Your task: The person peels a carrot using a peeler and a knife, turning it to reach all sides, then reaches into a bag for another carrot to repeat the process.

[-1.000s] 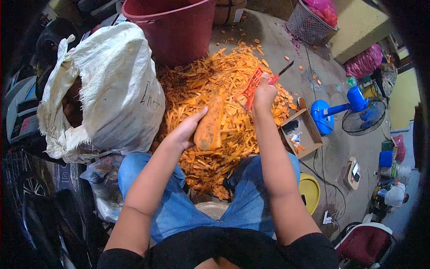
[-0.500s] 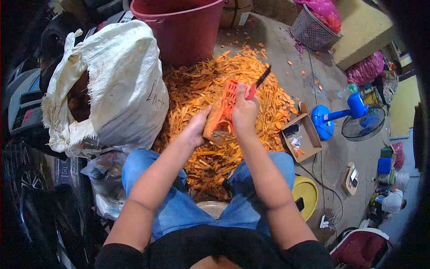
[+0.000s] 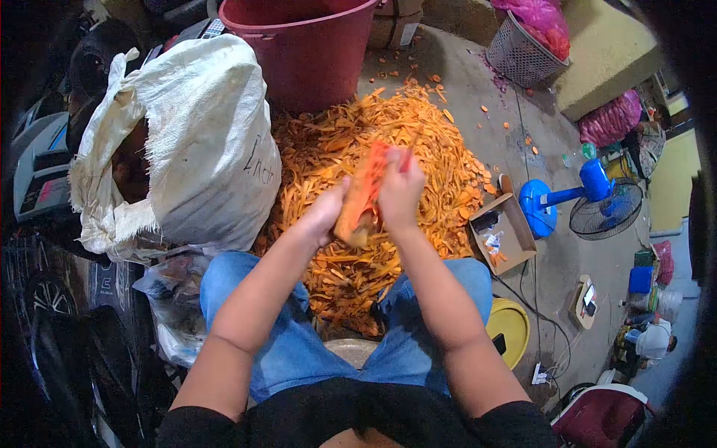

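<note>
My left hand [image 3: 326, 211] is closed round a thick orange carrot [image 3: 349, 227], its lower end toward my lap. My right hand [image 3: 401, 193] grips a red-orange peeler [image 3: 375, 166] with a slotted body, which lies along the carrot's right side. A red-handled knife [image 3: 408, 159] is also in the right fist; its blade is blurred by motion. Below both hands spreads a large heap of orange peelings [image 3: 441, 179], with round slices along its right edge.
A torn white woven sack [image 3: 213, 142] stands left of the heap, and a big dark-red tub [image 3: 306, 63] behind it. On the right are a cardboard tray [image 3: 515, 243], a blue fan [image 3: 539, 205], a yellow lid [image 3: 515, 317] and cables. A person [image 3: 651, 340] is far right.
The peeler and carrot have turned slightly. My right hand has shifted a little left and down, and the knife's dark blade, distinct before, is now a blur.
</note>
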The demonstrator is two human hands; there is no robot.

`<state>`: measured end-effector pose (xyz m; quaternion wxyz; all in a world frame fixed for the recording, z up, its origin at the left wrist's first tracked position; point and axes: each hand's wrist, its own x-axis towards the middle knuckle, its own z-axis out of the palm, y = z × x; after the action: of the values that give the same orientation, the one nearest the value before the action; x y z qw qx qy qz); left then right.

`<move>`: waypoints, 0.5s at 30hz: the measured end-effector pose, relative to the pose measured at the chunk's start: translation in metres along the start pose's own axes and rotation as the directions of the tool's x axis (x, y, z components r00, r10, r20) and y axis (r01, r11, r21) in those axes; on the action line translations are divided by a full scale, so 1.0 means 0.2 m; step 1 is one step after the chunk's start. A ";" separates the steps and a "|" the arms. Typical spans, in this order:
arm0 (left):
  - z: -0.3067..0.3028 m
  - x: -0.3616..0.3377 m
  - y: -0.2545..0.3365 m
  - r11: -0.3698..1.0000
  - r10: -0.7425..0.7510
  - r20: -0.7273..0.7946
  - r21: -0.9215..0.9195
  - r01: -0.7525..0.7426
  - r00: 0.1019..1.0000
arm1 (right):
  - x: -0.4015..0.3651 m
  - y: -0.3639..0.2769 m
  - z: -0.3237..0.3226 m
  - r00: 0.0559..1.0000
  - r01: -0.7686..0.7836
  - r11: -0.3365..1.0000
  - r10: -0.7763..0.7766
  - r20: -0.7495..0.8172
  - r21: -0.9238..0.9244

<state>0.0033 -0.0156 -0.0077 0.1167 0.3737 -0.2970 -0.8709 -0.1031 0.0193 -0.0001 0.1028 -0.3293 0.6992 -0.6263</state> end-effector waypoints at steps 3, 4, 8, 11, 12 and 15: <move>0.12 -0.13 -0.05 0.980 -0.160 -0.029 0.112 0.162 0.987 | 0.23 0.19 -0.11 0.945 -0.073 0.997 0.059 -0.321 -0.031; 0.14 -0.16 -0.04 0.972 -0.184 -0.032 0.142 0.187 0.982 | 0.28 0.22 -0.15 0.913 -0.083 0.986 0.133 -0.385 0.145; 0.04 -0.03 -0.08 0.991 -0.131 0.056 -0.017 0.132 0.990 | 0.25 0.07 -0.20 0.915 -0.152 0.889 0.291 -0.278 0.433; 0.03 -0.01 -0.04 0.995 -0.059 -0.008 -0.087 0.058 0.998 | 0.10 -0.04 -0.09 0.989 0.011 0.987 0.013 -0.148 0.161; 0.01 0.03 -0.06 0.990 -0.050 -0.030 -0.136 0.045 0.998 | 0.04 -0.07 -0.06 0.999 -0.028 0.990 0.034 -0.037 0.138; 0.02 0.03 -0.05 0.996 -0.017 -0.066 -0.093 0.010 0.998 | -0.05 -0.10 -0.04 0.989 -0.053 0.999 0.054 0.138 -0.010</move>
<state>-0.0049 -0.0085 -0.0152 0.1379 0.3990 -0.2497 -0.8715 -0.0929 0.0308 0.0177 0.1668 -0.3533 0.7007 -0.5969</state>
